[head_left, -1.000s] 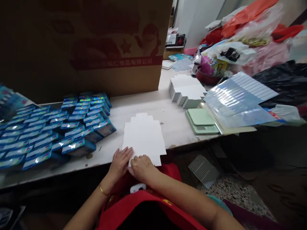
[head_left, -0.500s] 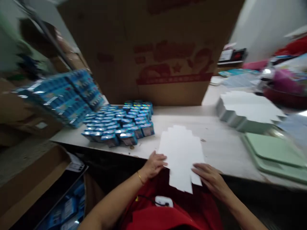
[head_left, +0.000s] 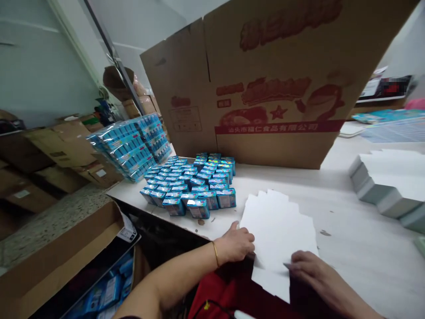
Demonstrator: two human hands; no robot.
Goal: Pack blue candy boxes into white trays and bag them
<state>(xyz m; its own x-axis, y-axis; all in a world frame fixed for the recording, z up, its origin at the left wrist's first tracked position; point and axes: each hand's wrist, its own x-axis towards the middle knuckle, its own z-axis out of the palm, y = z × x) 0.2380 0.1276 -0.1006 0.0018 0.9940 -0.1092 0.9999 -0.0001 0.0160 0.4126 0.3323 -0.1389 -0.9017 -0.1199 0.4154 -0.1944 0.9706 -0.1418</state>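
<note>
A flat white die-cut card box blank (head_left: pixel 282 226) with stepped edges lies at the front of the table, its near end reaching past the edge over my lap. My left hand (head_left: pixel 237 243), a thin gold bracelet on its wrist, has its fingers curled on the blank's left edge. At the near right corner, my right hand (head_left: pixel 308 268) is closed on a small side flap, which stands bent up from the sheet. A crease runs across the blank near the front. The thumbs' undersides are hidden.
Several small blue boxes (head_left: pixel 199 208) stand grouped left of the blank, before shrink-wrapped blue packs (head_left: pixel 133 141). A big brown carton (head_left: pixel 265 146) stands behind. A stack of white blanks (head_left: pixel 392 173) is at the right. Below left sits an open carton (head_left: pixel 66 257) holding blue packets.
My view has swung, so the scene sits further right and lower. My right hand has moved from lying along the blank's edge to gripping a flap, now bent upward.
</note>
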